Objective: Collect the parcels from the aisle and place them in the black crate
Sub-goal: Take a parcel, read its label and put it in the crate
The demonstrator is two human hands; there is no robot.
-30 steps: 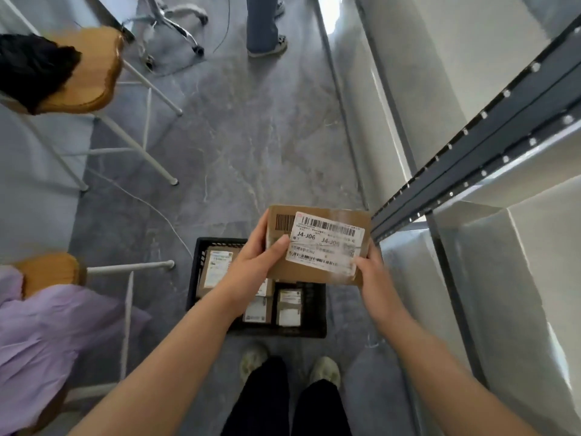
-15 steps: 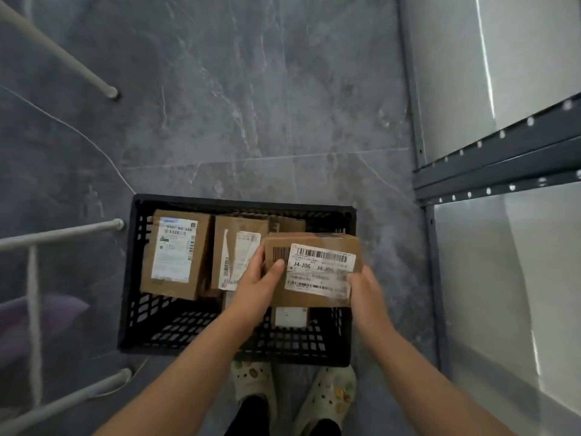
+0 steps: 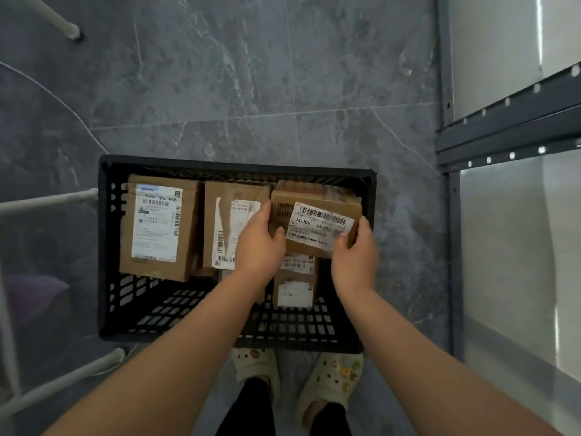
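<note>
- The held parcel (image 3: 314, 226), a brown cardboard box, carries a white barcode label reading "J4-J06". The code beside it is partly blurred.
- The left hand (image 3: 259, 243) grips its left end with the thumb on top. The right hand (image 3: 355, 250) grips the right end, fingers curled round the edge.
- It is tilted at the far right corner of the black crate (image 3: 105, 247), above a small parcel (image 3: 295, 286). Whether it rests on anything cannot be told.
- The left parcel (image 3: 158, 226) has a label code ending "A68". The print on the middle parcel (image 3: 229, 221) is unreadable.
- Half a second ago the held parcel was level over the crate's near right. It is now farther back and lower.
</note>
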